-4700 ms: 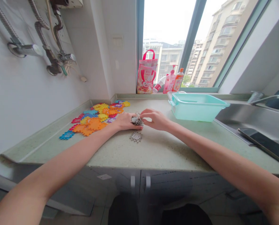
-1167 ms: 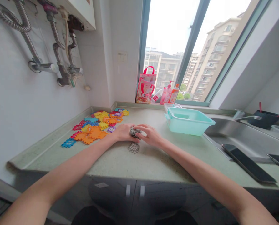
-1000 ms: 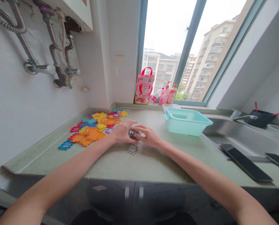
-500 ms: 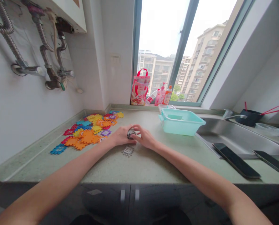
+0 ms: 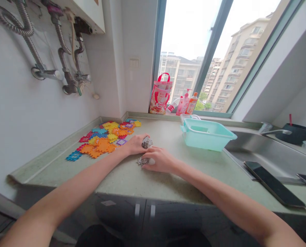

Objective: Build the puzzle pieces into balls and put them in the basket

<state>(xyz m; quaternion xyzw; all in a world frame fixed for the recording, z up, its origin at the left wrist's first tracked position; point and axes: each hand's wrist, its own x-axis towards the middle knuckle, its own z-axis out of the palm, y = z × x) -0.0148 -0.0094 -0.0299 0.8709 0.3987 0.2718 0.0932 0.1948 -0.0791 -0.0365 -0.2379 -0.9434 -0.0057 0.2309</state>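
My left hand (image 5: pixel 137 143) is closed around a small bunch of grey toothed plastic building pieces (image 5: pixel 146 142), held just above the counter. Closer to me, my right hand (image 5: pixel 161 159) has its thumb and fingers round a flat grey toothed piece (image 5: pixel 142 161) at the counter surface. Part of that piece is hidden by the fingers. To the left of my left hand lies a loose pile of coloured toothed pieces (image 5: pixel 104 145), mostly orange, yellow, blue and red, with a purple one (image 5: pixel 121 142) at its near right side.
A mint-green plastic tub (image 5: pixel 207 139) stands on the counter (image 5: pixel 184 185) to the right, beside a steel sink (image 5: pixel 248 145). Two phones, one a black phone (image 5: pixel 273 183), lie by the sink's front edge. A red-handled bag (image 5: pixel 160 99) and several bottles stand by the window.
My right hand has left the pieces in my left hand and moved down onto the grey piece on the counter. The view has swung slightly left.
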